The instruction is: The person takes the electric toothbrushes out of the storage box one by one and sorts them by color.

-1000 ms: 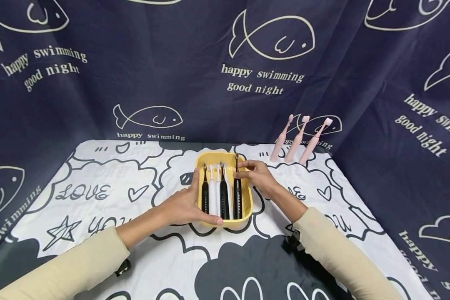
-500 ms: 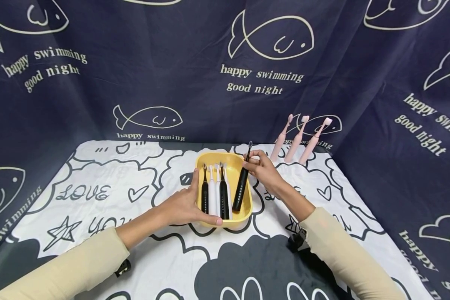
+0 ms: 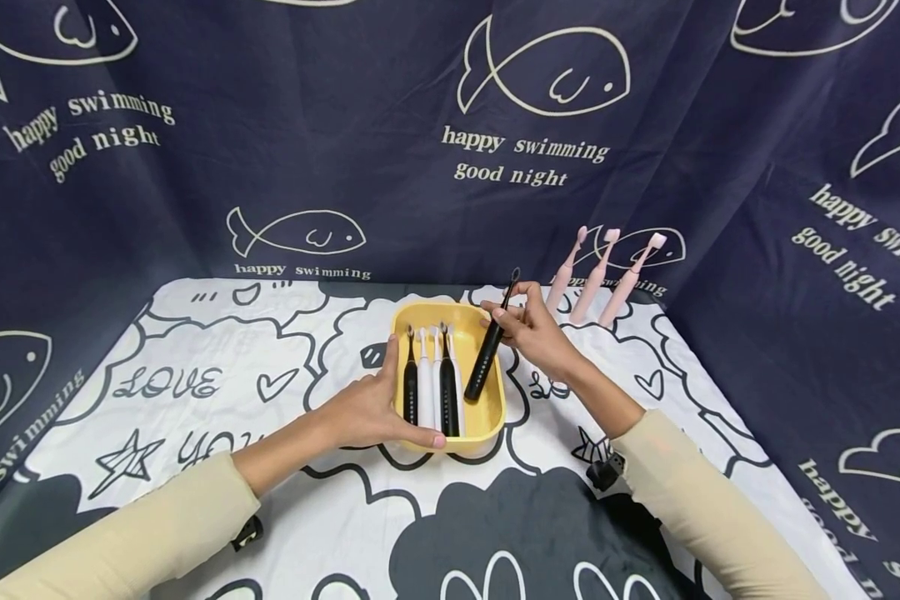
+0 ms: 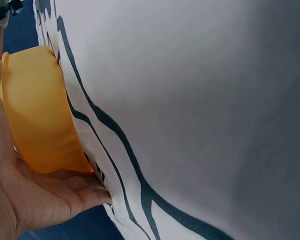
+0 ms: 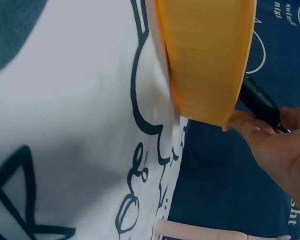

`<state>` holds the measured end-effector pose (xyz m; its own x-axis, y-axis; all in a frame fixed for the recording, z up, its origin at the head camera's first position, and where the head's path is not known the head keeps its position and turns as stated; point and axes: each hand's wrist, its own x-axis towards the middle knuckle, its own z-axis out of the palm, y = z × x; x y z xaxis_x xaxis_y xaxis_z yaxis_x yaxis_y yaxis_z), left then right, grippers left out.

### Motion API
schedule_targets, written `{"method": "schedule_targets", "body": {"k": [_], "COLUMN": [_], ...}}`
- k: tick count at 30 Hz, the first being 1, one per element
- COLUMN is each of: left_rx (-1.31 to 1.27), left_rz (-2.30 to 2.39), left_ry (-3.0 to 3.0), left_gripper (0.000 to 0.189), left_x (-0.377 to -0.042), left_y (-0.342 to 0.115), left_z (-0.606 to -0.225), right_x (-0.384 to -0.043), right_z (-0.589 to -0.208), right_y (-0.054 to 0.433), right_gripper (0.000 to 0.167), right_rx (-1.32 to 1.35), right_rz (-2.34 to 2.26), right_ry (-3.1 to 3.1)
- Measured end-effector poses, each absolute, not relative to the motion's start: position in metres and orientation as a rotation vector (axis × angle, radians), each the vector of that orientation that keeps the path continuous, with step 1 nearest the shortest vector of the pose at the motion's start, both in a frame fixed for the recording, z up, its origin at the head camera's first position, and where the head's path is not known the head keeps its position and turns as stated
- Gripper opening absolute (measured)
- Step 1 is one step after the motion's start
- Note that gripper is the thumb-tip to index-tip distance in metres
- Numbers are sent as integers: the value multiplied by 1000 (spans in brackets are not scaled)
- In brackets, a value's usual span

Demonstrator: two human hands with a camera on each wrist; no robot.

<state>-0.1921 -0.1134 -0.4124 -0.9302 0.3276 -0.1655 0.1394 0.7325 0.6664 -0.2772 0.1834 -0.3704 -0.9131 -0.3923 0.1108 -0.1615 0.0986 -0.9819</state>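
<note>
My right hand (image 3: 543, 337) pinches a black electric toothbrush (image 3: 484, 364) near the top of its handle. It slants over the right part of a yellow plastic basket (image 3: 502, 408), brush head up and to the right. Inside the basket, on its left, several black and white electric toothbrushes (image 3: 447, 387) stand side by side. My left hand (image 3: 367, 410) grips the basket's left side, thumb at the front rim. The left wrist view has that hand (image 4: 37, 197) against the yellow wall (image 4: 42, 110). From the right wrist, the dark handle (image 5: 259, 101) shows just past the basket's rim.
Three pink electric toothbrushes (image 3: 589, 292) stand in a row at the back right of the table, just beyond my right hand. A white cloth (image 3: 217, 392) with black drawings covers the table. Dark blue fish-print curtains (image 3: 420, 125) hang behind and at both sides.
My right hand has lifted the black toothbrush from its upright place at the basket's right side, moving up and to the right as the brush tilted. The left hand has stayed put.
</note>
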Motion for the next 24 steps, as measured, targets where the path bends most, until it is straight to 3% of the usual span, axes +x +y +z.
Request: {"method": "schedule_targets", "body": {"k": [16,24], "left_rx": [377,377], "left_rz": [999,989], "left_ry": [2661,2663], "left_gripper": [178,179], "left_x": [-193,-194], "left_y": [-113,-113], "left_z": [-412,-411], "right_x": [-280,-283], "right_z": [-366,-362], "right_y": [187,188], "right_gripper": [15,28], "right_rx": [-556,-460], "right_rz": [-1874,-1976], "right_ry": [2321,2270]}}
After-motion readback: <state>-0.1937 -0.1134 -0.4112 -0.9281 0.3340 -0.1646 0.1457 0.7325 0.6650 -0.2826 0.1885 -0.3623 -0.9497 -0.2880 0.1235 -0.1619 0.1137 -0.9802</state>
